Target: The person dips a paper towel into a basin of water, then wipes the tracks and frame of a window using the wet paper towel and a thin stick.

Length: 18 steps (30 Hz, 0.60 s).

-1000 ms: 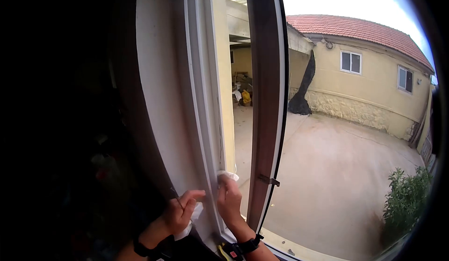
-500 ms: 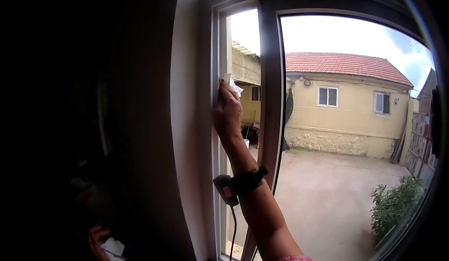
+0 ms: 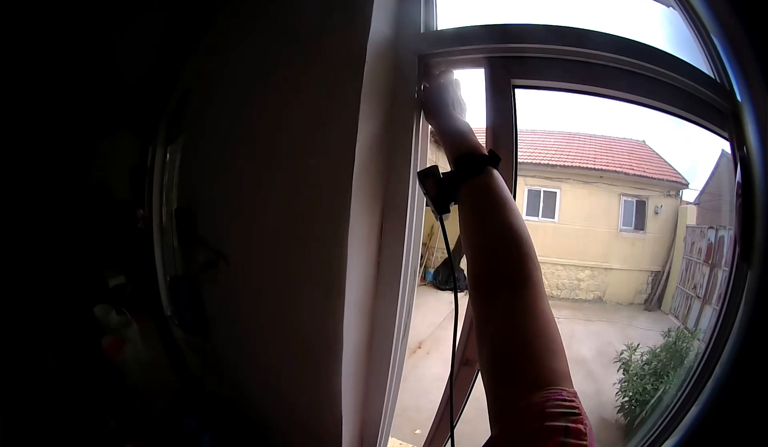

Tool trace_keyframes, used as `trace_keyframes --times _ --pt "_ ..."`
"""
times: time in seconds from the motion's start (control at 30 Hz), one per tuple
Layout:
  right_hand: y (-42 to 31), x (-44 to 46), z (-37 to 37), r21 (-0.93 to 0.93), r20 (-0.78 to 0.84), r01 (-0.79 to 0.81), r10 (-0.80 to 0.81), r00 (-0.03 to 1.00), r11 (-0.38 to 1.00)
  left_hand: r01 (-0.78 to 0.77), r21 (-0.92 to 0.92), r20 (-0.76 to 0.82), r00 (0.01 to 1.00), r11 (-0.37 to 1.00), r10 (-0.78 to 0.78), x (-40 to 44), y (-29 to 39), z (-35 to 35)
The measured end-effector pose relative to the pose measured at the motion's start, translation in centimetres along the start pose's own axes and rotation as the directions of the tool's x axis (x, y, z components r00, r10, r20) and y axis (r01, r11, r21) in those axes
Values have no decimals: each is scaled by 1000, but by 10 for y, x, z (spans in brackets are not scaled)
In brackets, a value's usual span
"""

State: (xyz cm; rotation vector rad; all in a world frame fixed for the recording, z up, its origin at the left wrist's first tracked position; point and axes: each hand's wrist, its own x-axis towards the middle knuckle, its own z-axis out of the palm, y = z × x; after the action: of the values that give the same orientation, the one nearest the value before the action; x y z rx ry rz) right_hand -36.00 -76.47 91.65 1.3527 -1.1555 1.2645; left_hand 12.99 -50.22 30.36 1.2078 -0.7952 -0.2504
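My right hand [image 3: 445,101] is raised to the upper left corner of the window frame [image 3: 424,59], its fingers curled against the frame. It is in shadow against the bright glass. The white crumpled tissue it pinched half a second ago is now too dark to make out clearly. A black strap with a small box [image 3: 436,189] sits round my right wrist, and a cable [image 3: 455,311] hangs from it. My left hand is outside the view.
A dark upright bar [image 3: 501,111] divides the window panes. Left of the frame is a shadowed wall [image 3: 364,287]. Through the glass are a paved yard, a yellow house [image 3: 588,231] with a red tiled roof, a green bush [image 3: 652,371] and a rusty gate [image 3: 700,275].
My right hand has slid up the left side of the frame to its top corner. The view has tilted up and shifted left. My left hand, holding something white, has left the view.
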Motion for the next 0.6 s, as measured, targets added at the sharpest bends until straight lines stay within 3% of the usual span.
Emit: trace_keyframes --times 0.07,0.1,0.13,0.2,0.23,0.33,0.37,0.4,0.47,0.5,0.6 --pt "-2 1 -3 -120 -10 10 -12 1000 993 -35 131 -8 999 991 36 -3 12 8" --pt "-6 2 0 -175 -80 -7 -7 997 985 60 -7 -16 998 998 -61 0 -18 -3" --pt "-4 7 3 -182 -80 4 -19 997 983 69 -18 -14 998 997 -69 0 -16 5" --pt "7 12 7 -252 -156 127 -170 973 959 67 9 4 998 998 -67 2 -18 16" --pt "7 16 11 -317 -293 214 -310 904 924 67 12 11 998 998 -68 3 -21 22" --pt "19 24 5 -441 -319 277 -438 841 854 65 13 49 997 998 -66 9 -25 43" --pt "19 22 -2 -427 -324 197 -353 878 882 64 12 67 996 998 -65 11 -27 51" --pt "26 22 -7 -569 -292 217 -442 848 793 64 13 86 994 998 -65 14 -28 59" --pt "31 21 -27 -777 -153 188 -469 870 601 67 8 114 991 998 -67 17 -30 70" --pt "32 21 -39 -701 -170 217 -456 874 679 67 5 122 990 998 -67 20 -30 75" --pt "30 20 -58 -794 -162 168 -470 868 584 72 -21 145 987 997 -68 29 -40 84"
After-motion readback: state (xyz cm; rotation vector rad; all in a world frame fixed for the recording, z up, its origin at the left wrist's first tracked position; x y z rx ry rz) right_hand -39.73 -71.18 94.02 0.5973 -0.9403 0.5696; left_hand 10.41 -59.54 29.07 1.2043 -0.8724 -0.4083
